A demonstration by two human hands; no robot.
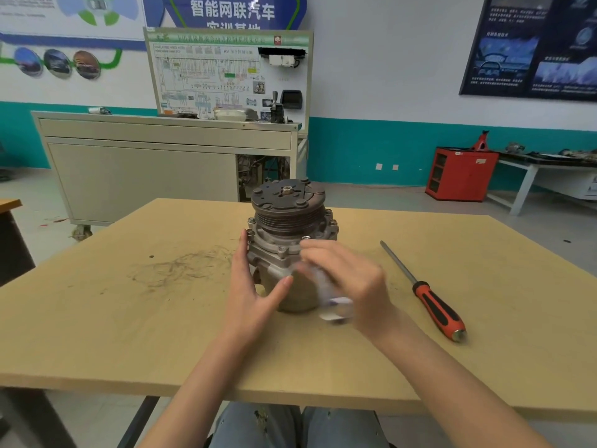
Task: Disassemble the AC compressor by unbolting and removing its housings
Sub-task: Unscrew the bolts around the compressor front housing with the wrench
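While it stands upright on a tan wooden table at the centre of the frame, the AC compressor is shown with its pulley end uppermost. A dark, rust-tinged clutch plate with a bright centre nut is seen at the top, and a black grooved pulley is set directly beneath it. Below that, a grey cast-metal housing flange is ringed with bolt heads, one of them just above the fingertips at centre left. The rounded lower body is largely hidden behind the two hands.

The left hand is laid flat against the compressor's left side, fingers straight and together, the thumb stretched across the front of the body; nothing is gripped by it. The right hand, smeared by motion blur, is curled round a pale-handled tool, whose upper end is placed at a bolt on the right front of the flange. The kind of tool cannot be told through the blur.

A screwdriver with a red-and-black handle is left lying on the table at right of centre, well apart from the compressor. A grey training bench with a wiring-diagram board is visible in the upper middle of the frame, and a red cabinet at right.
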